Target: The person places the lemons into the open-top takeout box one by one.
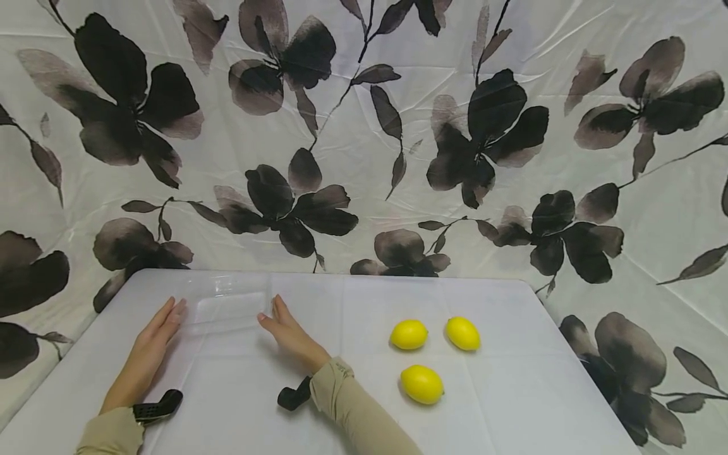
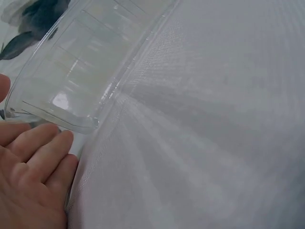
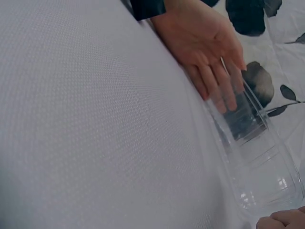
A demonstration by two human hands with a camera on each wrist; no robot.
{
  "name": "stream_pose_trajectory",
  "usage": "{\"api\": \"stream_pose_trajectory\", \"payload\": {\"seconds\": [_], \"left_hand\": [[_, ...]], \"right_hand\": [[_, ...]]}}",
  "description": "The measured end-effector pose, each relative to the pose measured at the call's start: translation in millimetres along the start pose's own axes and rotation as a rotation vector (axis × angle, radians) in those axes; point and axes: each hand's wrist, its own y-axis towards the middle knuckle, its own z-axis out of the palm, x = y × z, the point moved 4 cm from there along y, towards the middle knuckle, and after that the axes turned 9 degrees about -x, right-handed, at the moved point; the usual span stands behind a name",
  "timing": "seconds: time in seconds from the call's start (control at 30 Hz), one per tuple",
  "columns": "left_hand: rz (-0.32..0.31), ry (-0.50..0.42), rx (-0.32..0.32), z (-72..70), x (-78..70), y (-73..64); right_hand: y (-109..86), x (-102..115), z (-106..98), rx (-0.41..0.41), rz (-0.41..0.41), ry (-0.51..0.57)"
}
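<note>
A clear plastic container [image 1: 233, 306] sits on the table near its far edge, between both hands. My left hand [image 1: 157, 341] stands on edge at the container's left side, fingers fairly straight; in the left wrist view its fingertips are right by the container's end [image 2: 71, 102]. At the opposite side is my right hand [image 1: 294, 336], palm turned toward the container, thumb raised and fingers extended along the wall. In the right wrist view the left hand's fingers show through the clear wall [image 3: 259, 157], and only a bit of my right hand [image 3: 283, 220] appears.
Three yellow lemons lie to the right: a near lemon [image 1: 422, 384], a middle lemon [image 1: 409, 334] and a far right lemon [image 1: 463, 333]. White cloth covers the table [image 1: 512, 392]. A flowered curtain [image 1: 392, 189] hangs behind the far edge.
</note>
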Motion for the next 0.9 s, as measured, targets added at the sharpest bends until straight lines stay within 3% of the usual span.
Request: {"api": "stream_pose_trajectory", "payload": {"seconds": [0.5, 0.77, 0.9], "left_hand": [[-0.036, -0.04, 0.019, 8.3, -6.8, -0.6], [-0.062, 0.093, 0.099, 20.6, -21.8, 1.6], [-0.04, 0.081, 0.118, 27.8, -29.4, -1.9]], "right_hand": [[-5.1, -2, -4, 0.044, 0.011, 0.015], [-12.5, -4, -17, 0.027, 0.015, 0.012], [-16.6, -5, -25, 0.014, 0.02, -0.021]]}}
